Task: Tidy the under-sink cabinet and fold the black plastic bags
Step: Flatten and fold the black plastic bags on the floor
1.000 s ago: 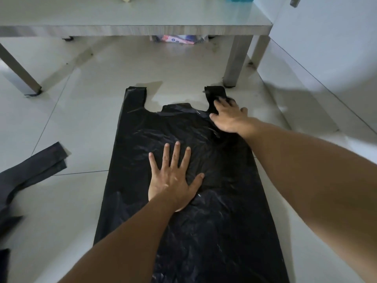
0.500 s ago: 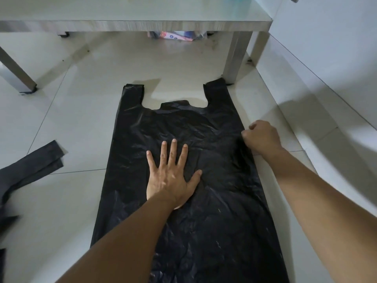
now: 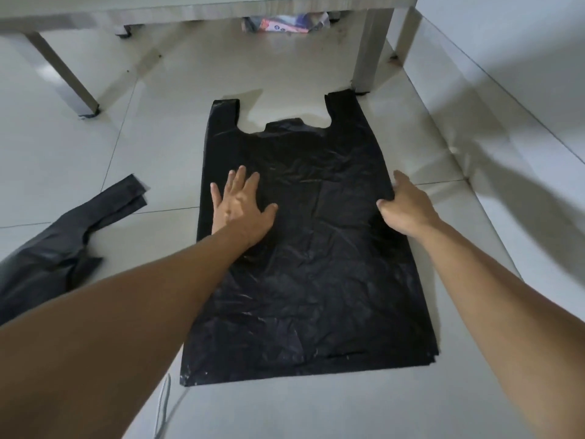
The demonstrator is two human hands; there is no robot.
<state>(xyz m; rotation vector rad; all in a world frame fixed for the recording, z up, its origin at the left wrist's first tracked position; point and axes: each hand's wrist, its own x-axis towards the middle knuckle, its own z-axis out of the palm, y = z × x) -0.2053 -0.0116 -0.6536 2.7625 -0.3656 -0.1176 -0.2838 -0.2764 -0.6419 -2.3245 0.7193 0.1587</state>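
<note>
A black plastic bag (image 3: 310, 242) lies spread flat on the tiled floor (image 3: 158, 128), its two handles pointing away from the person. The left hand (image 3: 240, 207) presses flat on the bag's left half, fingers straight and spread. The right hand (image 3: 408, 210) grips the bag's right edge, fingers curled around the plastic. Left of the left hand, well apart, a second black bag (image 3: 60, 245) lies crumpled on the floor. Beyond both hands stands a desk (image 3: 205, 11), one leg just beside the bag's right handle.
</note>
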